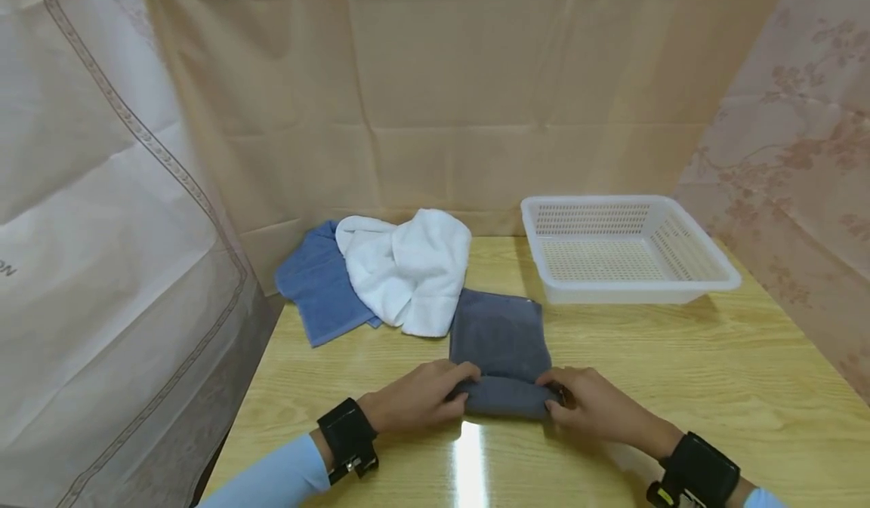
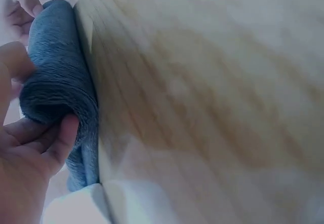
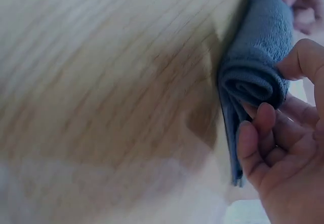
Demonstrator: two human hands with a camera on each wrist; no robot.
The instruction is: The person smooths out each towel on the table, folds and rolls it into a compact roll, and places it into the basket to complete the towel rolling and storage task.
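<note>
A dark grey towel (image 1: 501, 334) lies on the table, its near end rolled up and its far part flat. My left hand (image 1: 424, 396) grips the left end of the roll, and in the left wrist view the thumb and fingers (image 2: 63, 138) curl at the open end. At the right end, my right hand (image 1: 598, 406) pinches the roll. The right wrist view shows the towel's spiral layers (image 3: 253, 84) between that thumb and the curled fingers.
Behind the grey towel to the left lie a crumpled white towel (image 1: 414, 266) and a blue towel (image 1: 322, 285) partly under it. A white plastic basket (image 1: 639, 293) stands at the back right of the wooden table (image 1: 748, 387). A beige cloth (image 1: 442, 100) hangs behind.
</note>
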